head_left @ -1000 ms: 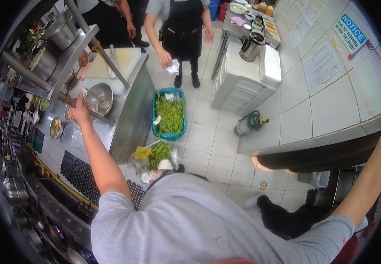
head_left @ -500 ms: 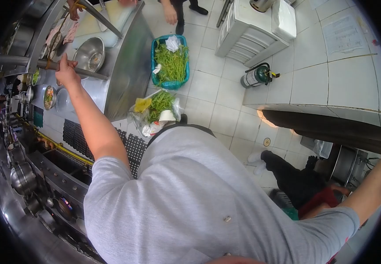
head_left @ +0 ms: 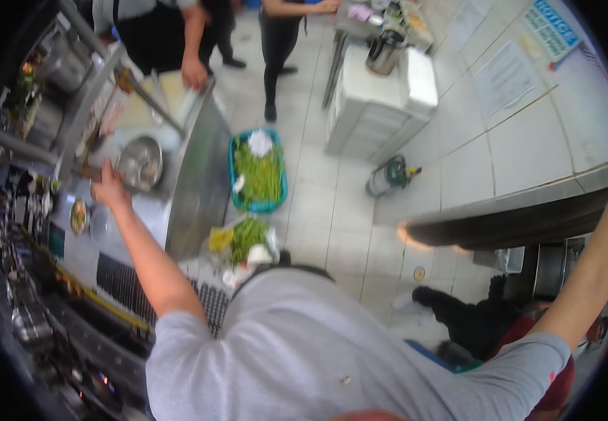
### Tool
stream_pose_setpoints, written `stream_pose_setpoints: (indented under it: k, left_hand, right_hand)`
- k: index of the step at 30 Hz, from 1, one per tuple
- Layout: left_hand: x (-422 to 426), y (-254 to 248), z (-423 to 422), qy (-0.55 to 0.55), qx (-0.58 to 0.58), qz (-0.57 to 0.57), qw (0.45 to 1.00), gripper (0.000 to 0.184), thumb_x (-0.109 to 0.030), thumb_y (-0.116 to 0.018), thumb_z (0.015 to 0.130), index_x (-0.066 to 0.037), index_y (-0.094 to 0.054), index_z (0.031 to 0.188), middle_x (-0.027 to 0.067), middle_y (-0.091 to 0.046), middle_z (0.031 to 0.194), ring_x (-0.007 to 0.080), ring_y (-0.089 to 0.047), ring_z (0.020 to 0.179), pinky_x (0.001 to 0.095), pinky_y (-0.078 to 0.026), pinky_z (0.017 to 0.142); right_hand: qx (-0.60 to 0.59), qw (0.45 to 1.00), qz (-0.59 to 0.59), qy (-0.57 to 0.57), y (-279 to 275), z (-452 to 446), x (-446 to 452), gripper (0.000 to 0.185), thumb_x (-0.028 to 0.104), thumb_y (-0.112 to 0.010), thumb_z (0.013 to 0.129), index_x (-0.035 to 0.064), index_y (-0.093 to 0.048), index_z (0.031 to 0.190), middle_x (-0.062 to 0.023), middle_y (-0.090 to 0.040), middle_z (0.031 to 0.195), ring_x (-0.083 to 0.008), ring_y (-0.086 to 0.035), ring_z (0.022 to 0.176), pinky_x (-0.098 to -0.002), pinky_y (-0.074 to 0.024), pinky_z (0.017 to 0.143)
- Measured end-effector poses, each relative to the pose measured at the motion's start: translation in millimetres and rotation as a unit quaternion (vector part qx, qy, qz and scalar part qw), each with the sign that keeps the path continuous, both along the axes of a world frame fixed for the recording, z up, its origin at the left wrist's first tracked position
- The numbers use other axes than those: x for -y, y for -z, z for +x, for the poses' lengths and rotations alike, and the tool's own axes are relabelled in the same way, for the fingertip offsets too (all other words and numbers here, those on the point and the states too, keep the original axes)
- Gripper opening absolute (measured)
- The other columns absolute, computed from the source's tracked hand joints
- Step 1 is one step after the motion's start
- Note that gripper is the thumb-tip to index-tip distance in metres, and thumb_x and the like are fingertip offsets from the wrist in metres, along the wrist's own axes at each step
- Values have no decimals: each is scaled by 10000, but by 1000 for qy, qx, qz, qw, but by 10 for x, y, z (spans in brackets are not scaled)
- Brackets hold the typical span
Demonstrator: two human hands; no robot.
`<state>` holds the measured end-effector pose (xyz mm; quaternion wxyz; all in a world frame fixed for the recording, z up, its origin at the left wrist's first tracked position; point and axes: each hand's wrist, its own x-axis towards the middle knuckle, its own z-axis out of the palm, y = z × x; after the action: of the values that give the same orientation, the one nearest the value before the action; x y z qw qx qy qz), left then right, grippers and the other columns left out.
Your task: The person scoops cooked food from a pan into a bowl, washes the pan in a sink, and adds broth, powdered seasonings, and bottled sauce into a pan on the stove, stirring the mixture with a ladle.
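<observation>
My left hand (head_left: 112, 189) reaches out to the metal rail (head_left: 83, 168) at the front of the steel counter, its fingers curled round the rail. Just beyond the hand, a steel mixing bowl (head_left: 135, 151) stands on the counter with a few small pieces in it. Nearer to me, a clear round container (head_left: 104, 223) and a dish of mixed food (head_left: 79, 216) lie beside my forearm. My right arm (head_left: 588, 274) stretches out to the right, and its hand is cut off by the dark edge of the view.
A teal basket of greens (head_left: 262, 186) and a bag of greens (head_left: 248, 238) stand on the tiled floor (head_left: 311, 231). A fire extinguisher (head_left: 389, 175) stands by the wall, near a white cabinet (head_left: 367, 98). Several people are around; one person's hand (head_left: 194, 74) is over a cutting board.
The view has tilted upward, so floor things sit lower and more of the people at the far side shows. My left hand stays at the rail; the other person's hand near the bowl is gone.
</observation>
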<state>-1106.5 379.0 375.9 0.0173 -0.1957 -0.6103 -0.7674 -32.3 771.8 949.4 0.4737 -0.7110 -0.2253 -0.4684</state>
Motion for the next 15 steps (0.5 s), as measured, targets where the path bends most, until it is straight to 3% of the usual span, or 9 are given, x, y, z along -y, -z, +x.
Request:
stream_pose_setpoints:
  k: [1, 4, 6, 12, 15]
  left_hand:
    - [6, -15, 28, 1, 4, 4, 1000, 316, -131, -758, 1005, -87, -595, 737, -4, -525, 647, 113, -456, 556, 339, -482, 547]
    - [5, -14, 72, 10, -6, 12, 1000, 364, -160, -741, 1023, -110, -556, 713, -22, -475, 626, 99, -416, 551, 306, -444, 547]
    - [16, -17, 94, 6, -23, 17, 1000, 372, -169, -735, 1028, -115, -550, 710, -28, -462, 621, 95, -411, 552, 294, -438, 554]
    - [17, -69, 146, 35, 4, 33, 999, 325, -206, -764, 1017, -142, -555, 777, -25, -469, 609, 101, -434, 529, 292, -446, 540]
    - [33, -84, 168, 34, 7, 15, 999, 325, -220, -768, 1017, -144, -556, 783, -33, -462, 608, 96, -426, 527, 289, -450, 543]
  right_hand:
    - [30, 990, 7, -136, 493, -1127, 868, 668, 487, -702, 1000, -6, -517, 1411, -343, -684, 1258, -546, -690, 1129, -641, -556, 937]
    - [12, 991, 11, -130, 453, -824, 770, 663, 504, -699, 1005, 21, -525, 1425, -316, -702, 1233, -532, -703, 1095, -639, -562, 914]
    - [131, 990, -20, -45, 358, 129, 390, 1017, 890, -522, 889, 130, -578, 1562, -251, -570, 1571, -504, -526, 1446, -564, -423, 1197]
    - [80, 989, 11, -121, 423, -154, 517, 979, 899, -535, 874, 197, -589, 1553, -188, -605, 1555, -470, -552, 1435, -589, -436, 1175]
    - [84, 994, 16, -73, 411, -148, 473, 958, 894, -539, 877, 226, -579, 1563, -167, -598, 1565, -448, -559, 1437, -588, -439, 1173]
